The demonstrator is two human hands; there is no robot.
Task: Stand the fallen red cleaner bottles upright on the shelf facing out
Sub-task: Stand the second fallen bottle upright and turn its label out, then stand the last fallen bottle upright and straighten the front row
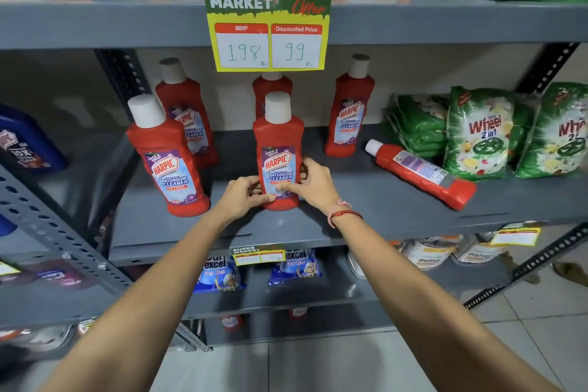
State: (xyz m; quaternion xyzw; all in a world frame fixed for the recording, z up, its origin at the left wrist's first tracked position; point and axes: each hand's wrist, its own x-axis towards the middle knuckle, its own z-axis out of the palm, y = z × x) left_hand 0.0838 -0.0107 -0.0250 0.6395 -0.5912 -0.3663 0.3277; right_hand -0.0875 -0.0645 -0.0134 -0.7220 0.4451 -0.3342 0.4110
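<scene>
A red cleaner bottle with a white cap point(278, 140) stands upright at the middle front of the grey shelf point(366, 210), label facing out. My left hand point(243, 197) grips its lower left side and my right hand point(313, 183) grips its lower right side. Another upright red bottle point(165, 156) stands to the left, with one behind it point(184, 111). Two more stand at the back, one in the centre point(272, 87) partly hidden by the price sign, one to the right point(350, 111). One red bottle point(420, 173) lies on its side at the right, cap pointing left.
Green detergent bags point(477, 134) crowd the shelf's right end, close to the fallen bottle. A yellow and green price sign point(269, 25) hangs from the shelf above. A blue bottle point(22, 140) sits on the neighbouring shelf at left. Detergent pouches point(219, 270) fill the shelf below.
</scene>
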